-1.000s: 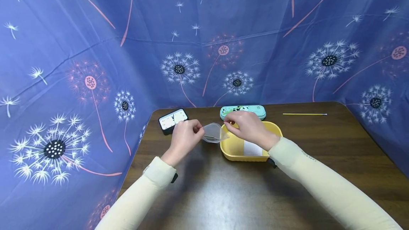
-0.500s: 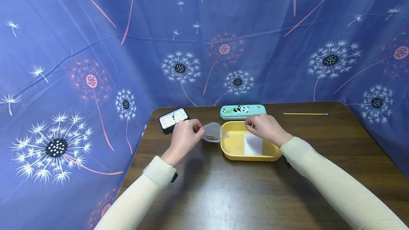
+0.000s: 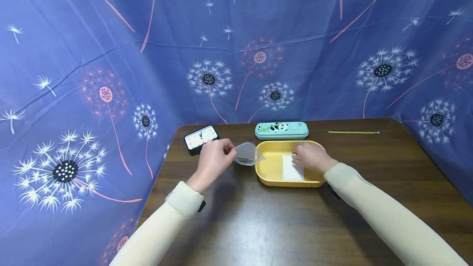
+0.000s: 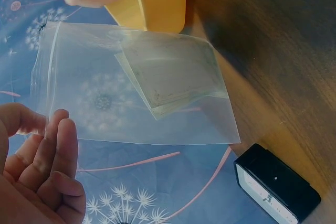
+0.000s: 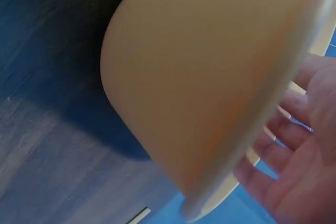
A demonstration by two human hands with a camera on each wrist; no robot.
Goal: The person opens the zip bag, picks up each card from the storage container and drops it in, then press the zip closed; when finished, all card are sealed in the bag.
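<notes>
My left hand point(image 3: 216, 157) pinches the edge of a clear zip bag point(image 4: 94, 87) between thumb and fingers, near the white zip strip. Several thin square sheets point(image 4: 173, 72) lie stacked inside the bag. The bag hangs left of a yellow basket point(image 3: 267, 167), its corner just over the basket's left rim. My right hand point(image 3: 312, 155) reaches down into the basket, with its fingertips at the upper right of a white square of paper point(image 3: 293, 169). In the right wrist view the basket's rim partly hides those fingers, and whether they touch the paper is hidden.
A black clock point(image 3: 199, 138) with a white face stands at the back left of the wooden table point(image 3: 244, 225). Behind the basket lies a mint pencil case point(image 3: 281, 131) with a panda picture. A yellow pencil point(image 3: 352, 132) lies at the back right, before the blue curtain point(image 3: 314, 73).
My right hand has moved away from the bag to the right, then down into the basket beside the white paper. My left hand keeps holding the bag in the same place.
</notes>
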